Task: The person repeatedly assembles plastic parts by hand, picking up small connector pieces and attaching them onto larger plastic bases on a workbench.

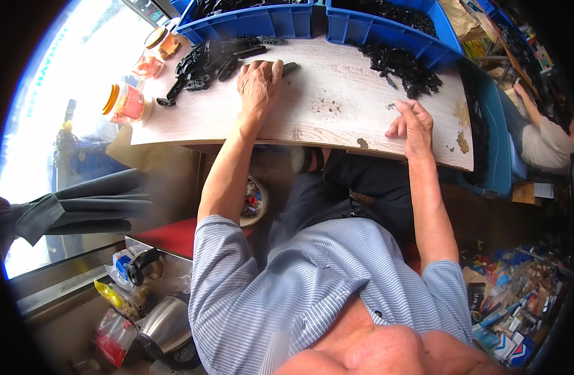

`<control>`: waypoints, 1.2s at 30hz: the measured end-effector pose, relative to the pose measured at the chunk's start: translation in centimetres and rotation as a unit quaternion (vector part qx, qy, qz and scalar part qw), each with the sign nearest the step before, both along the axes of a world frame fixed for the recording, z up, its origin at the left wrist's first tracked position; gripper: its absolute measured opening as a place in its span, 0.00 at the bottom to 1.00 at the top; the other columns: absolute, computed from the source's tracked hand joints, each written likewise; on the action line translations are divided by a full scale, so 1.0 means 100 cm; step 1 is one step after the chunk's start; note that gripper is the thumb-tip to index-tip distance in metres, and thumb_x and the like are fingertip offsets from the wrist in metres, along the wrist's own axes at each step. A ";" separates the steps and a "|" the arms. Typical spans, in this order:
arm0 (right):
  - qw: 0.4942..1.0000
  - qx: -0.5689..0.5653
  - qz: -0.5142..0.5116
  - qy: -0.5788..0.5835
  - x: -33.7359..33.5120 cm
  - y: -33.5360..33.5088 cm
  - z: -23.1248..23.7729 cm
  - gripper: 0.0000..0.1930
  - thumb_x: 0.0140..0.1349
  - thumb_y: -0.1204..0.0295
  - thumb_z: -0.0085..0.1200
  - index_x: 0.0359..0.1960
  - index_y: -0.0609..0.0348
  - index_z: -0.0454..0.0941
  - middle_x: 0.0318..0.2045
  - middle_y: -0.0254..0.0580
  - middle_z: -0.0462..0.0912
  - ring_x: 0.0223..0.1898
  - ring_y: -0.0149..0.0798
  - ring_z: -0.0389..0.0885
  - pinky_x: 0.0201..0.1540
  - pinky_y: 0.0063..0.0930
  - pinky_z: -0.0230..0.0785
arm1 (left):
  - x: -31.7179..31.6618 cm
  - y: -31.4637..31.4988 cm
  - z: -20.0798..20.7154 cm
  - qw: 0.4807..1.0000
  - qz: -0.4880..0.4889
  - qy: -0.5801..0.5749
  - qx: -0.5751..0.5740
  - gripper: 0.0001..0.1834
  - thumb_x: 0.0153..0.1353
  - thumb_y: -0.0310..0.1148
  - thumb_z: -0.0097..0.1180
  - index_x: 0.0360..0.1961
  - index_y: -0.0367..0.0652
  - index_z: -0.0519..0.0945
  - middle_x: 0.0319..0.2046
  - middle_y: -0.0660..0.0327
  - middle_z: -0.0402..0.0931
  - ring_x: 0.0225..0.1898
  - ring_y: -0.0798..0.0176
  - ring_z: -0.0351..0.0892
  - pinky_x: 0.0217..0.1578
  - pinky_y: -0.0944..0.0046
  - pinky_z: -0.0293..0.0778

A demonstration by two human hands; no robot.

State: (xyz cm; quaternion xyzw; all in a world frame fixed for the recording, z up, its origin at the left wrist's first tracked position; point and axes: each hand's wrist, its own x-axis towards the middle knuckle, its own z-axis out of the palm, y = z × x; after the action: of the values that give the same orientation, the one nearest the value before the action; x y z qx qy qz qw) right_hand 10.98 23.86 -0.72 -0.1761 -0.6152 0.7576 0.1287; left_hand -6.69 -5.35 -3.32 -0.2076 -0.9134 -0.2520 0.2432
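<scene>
My left hand (260, 87) is closed over the table (324, 125), fingers curled downward. A dark elongated plastic part (290, 69) sticks out beside its thumb; the hand covers the other end. Left of it lies a heap of black elongated plastic parts (199, 61). My right hand (415, 125) hovers near the table's right front, fingers bent together. A tiny dark piece (390, 106) shows by its fingertips; whether they pinch anything is hidden. Beyond that hand lies a pile of small black parts (402, 69).
Two blue bins (249, 24) (393, 31) of black parts stand along the far edge. Jars with orange lids (112, 100) sit at the left. A teal tub (496, 137) adjoins the right side. Another person (546, 140) is at far right.
</scene>
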 end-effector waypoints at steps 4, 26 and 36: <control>1.000 -0.001 -0.007 0.000 0.000 0.000 0.000 0.08 0.58 0.66 0.62 0.30 0.55 0.77 0.08 0.28 0.66 0.10 0.27 0.71 0.16 0.26 0.73 | 0.019 -0.002 -0.001 0.999 0.000 0.048 -0.017 0.12 0.54 0.39 0.63 0.37 0.46 0.84 0.33 0.57 0.81 0.41 0.50 0.76 0.48 0.54 0.68; 0.992 -0.104 0.003 0.065 -0.002 -0.021 -0.004 0.07 0.57 0.71 0.66 0.35 0.58 0.83 0.23 0.28 0.79 0.14 0.19 0.63 0.20 0.13 0.59 | 0.136 0.128 0.019 0.622 -0.254 -0.497 0.550 0.10 0.60 0.24 0.58 0.43 0.35 0.78 0.33 0.60 0.80 0.31 0.70 0.80 0.32 0.73 0.76; 0.994 -0.085 0.036 0.061 -0.001 -0.017 -0.005 0.05 0.58 0.72 0.65 0.34 0.57 0.83 0.23 0.27 0.79 0.14 0.19 0.62 0.20 0.15 0.58 | 0.132 0.127 0.025 0.595 -0.243 -0.535 0.549 0.11 0.60 0.27 0.58 0.43 0.34 0.78 0.31 0.59 0.80 0.31 0.69 0.80 0.32 0.72 0.76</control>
State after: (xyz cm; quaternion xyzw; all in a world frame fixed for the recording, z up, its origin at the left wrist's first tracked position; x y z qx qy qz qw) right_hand 10.83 22.14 -1.19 -0.1176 -0.5452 0.8208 0.1235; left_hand 6.47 7.35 -0.81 -0.0776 -0.4842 -0.8215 -0.2912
